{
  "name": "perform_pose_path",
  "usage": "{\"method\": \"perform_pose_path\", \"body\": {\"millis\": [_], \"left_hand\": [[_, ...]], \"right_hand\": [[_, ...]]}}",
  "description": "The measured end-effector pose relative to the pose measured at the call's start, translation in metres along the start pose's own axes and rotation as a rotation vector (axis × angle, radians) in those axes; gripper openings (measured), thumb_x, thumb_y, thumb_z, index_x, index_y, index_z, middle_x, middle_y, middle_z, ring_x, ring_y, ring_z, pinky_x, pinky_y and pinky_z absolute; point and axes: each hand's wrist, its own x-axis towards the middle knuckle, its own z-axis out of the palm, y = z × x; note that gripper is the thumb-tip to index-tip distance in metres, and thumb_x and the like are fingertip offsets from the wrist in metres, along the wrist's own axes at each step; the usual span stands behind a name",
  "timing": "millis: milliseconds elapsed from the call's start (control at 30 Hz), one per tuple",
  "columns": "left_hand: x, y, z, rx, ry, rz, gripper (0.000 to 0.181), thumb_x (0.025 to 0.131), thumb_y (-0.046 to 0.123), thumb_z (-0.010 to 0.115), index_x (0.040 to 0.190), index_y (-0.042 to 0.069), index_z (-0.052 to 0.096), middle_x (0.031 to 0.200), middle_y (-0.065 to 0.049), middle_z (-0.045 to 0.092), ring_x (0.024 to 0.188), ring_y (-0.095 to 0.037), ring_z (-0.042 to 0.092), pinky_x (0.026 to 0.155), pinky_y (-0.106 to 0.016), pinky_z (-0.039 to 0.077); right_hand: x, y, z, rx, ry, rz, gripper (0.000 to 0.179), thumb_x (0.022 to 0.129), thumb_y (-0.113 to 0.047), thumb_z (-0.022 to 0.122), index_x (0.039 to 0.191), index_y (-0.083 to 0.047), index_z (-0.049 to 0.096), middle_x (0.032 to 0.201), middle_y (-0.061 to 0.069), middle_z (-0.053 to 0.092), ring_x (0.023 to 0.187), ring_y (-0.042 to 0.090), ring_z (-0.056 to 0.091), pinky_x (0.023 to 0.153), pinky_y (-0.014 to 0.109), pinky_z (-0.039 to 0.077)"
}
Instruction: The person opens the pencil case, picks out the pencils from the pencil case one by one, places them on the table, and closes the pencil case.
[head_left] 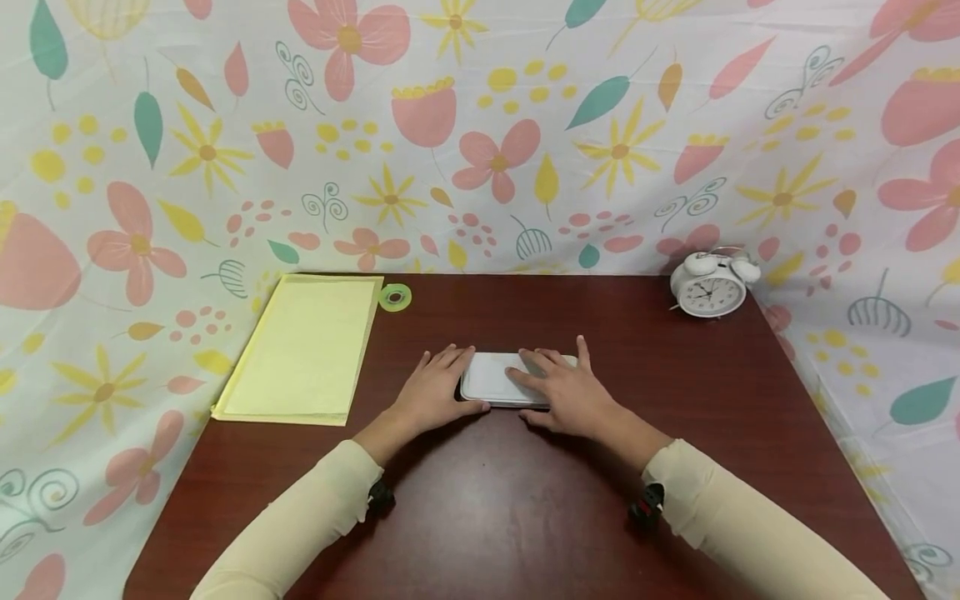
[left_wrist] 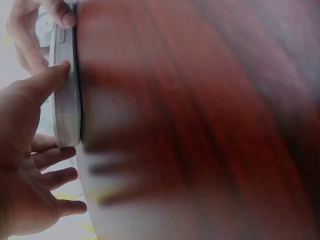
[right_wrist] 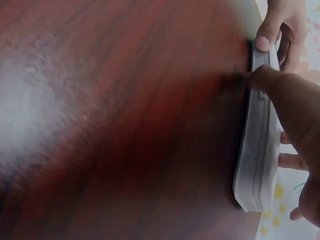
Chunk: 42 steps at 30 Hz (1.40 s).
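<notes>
A flat white case point(head_left: 489, 382) with rounded corners lies lengthwise on the dark table, and a seam along its front side shows in the right wrist view. My left hand point(head_left: 433, 390) holds its left end, the thumb on the front side and the other fingers spread around the end. At the right part of the case is my right hand point(head_left: 576, 393), its thumb at the front side and several fingers across the top. The little finger of that hand sticks up. Both thumbs press near the front of the case point(left_wrist: 67, 112) in the left wrist view.
A pale yellow zip folder point(head_left: 300, 350) lies at the back left of the reddish-brown table point(head_left: 480, 517). Beside its far corner is a green roll of tape point(head_left: 395, 297). A white alarm clock point(head_left: 711, 287) stands at the back right, before a flowered cloth point(head_left: 495, 167).
</notes>
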Motion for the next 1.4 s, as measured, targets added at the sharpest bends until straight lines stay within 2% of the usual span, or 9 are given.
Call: {"method": "perform_pose_path", "body": {"millis": [100, 367, 667, 933, 1400], "left_hand": [[0.001, 0.000, 0.003, 0.033, 0.022, 0.016, 0.106, 0.093, 0.066, 0.082, 0.173, 0.011, 0.038, 0.172, -0.013, 0.049, 0.165, -0.034, 0.042, 0.135, -0.060, 0.033], [0.003, -0.001, 0.005, 0.060, 0.047, 0.021, 0.105, 0.091, 0.066, 0.084, 0.170, 0.012, 0.042, 0.168, -0.013, 0.053, 0.159, -0.035, 0.050, 0.133, -0.055, 0.039], [0.002, 0.008, -0.002, 0.085, 0.041, 0.028, 0.104, 0.092, 0.060, 0.087, 0.168, 0.005, 0.044, 0.165, -0.016, 0.056, 0.156, -0.035, 0.053, 0.132, -0.054, 0.041], [0.001, 0.008, -0.004, 0.122, 0.034, 0.040, 0.104, 0.092, 0.060, 0.087, 0.166, 0.001, 0.045, 0.160, -0.017, 0.060, 0.151, -0.034, 0.058, 0.129, -0.053, 0.044], [0.003, 0.011, -0.003, 0.154, 0.036, 0.025, 0.104, 0.092, 0.061, 0.087, 0.166, 0.000, 0.045, 0.159, -0.016, 0.062, 0.149, -0.032, 0.059, 0.128, -0.054, 0.045]], "right_hand": [[0.002, 0.000, 0.001, -0.041, 0.025, -0.015, 0.071, 0.093, -0.059, 0.085, 0.157, -0.034, 0.064, 0.166, 0.009, 0.057, 0.148, 0.035, 0.059, 0.119, 0.089, 0.030], [0.007, -0.002, 0.001, -0.024, 0.048, -0.022, 0.069, 0.090, -0.056, 0.088, 0.152, -0.032, 0.069, 0.161, 0.010, 0.062, 0.144, 0.037, 0.062, 0.120, 0.085, 0.035], [0.008, -0.002, 0.000, -0.026, 0.039, -0.011, 0.069, 0.090, -0.057, 0.088, 0.151, -0.032, 0.070, 0.161, 0.010, 0.062, 0.141, 0.037, 0.064, 0.122, 0.082, 0.036], [0.008, -0.006, 0.001, -0.002, 0.042, -0.014, 0.070, 0.089, -0.055, 0.089, 0.151, -0.030, 0.070, 0.162, 0.011, 0.062, 0.141, 0.037, 0.063, 0.124, 0.081, 0.036], [0.009, -0.002, 0.003, -0.028, 0.068, -0.048, 0.070, 0.088, -0.056, 0.089, 0.150, -0.029, 0.070, 0.158, 0.012, 0.064, 0.137, 0.037, 0.066, 0.124, 0.078, 0.038]]}}
